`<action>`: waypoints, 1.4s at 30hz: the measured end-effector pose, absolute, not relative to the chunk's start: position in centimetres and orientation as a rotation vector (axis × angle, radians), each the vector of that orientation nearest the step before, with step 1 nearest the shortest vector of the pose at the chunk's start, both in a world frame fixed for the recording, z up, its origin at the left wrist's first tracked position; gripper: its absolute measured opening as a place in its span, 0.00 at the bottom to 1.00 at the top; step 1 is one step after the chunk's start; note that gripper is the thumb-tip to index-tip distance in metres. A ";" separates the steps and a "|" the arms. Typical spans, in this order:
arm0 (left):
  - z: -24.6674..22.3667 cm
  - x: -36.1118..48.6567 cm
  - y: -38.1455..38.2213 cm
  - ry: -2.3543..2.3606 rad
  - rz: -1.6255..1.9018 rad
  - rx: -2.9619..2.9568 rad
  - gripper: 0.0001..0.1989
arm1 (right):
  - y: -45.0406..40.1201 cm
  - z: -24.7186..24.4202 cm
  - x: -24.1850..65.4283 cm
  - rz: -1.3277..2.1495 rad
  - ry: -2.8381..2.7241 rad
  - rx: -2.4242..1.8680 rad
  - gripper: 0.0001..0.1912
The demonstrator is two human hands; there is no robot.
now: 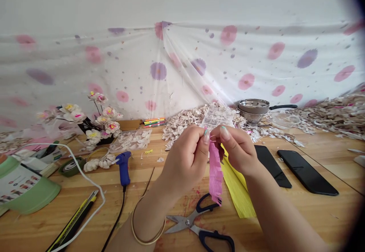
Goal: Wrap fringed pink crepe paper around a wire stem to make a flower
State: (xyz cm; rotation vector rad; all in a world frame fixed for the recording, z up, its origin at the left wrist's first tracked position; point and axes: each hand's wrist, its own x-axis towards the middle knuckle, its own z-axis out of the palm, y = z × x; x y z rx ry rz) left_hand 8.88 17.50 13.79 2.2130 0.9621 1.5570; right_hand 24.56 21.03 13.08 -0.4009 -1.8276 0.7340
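A fringed strip of pink crepe paper [216, 172] hangs down between my hands, its top end pinched at the fingertips. My left hand [191, 149] is closed, thumb against the forefinger, at the strip's upper end. Close beside it, my right hand [236, 145] is pinched on the same end. Behind the strip and under my right hand lies a sheet of yellow crepe paper [238, 191]. Below, on the wooden table, rest open scissors [187, 222] with dark blue handles; the strip's lower end overlaps one handle loop.
To the left are a blue glue gun [124, 168], a cutter knife [72, 221], a green container [34, 191] and white-pink flowers [105, 120]. Two dark phones [306, 172] lie right. Pale petal-like pieces [182, 124] pile up behind, near metal bowls [253, 109].
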 end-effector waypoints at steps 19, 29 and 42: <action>14.1 9.0 17.5 0.933 1.538 2.229 0.13 | 20.5 13.4 24.1 0.630 -1.851 -0.428 0.23; 13.8 9.0 17.5 0.912 1.444 2.008 0.13 | 20.9 13.3 24.4 0.421 -1.790 -0.501 0.21; 14.3 9.0 17.5 0.720 1.428 1.666 0.14 | 21.3 13.0 24.5 0.419 -1.891 -0.276 0.11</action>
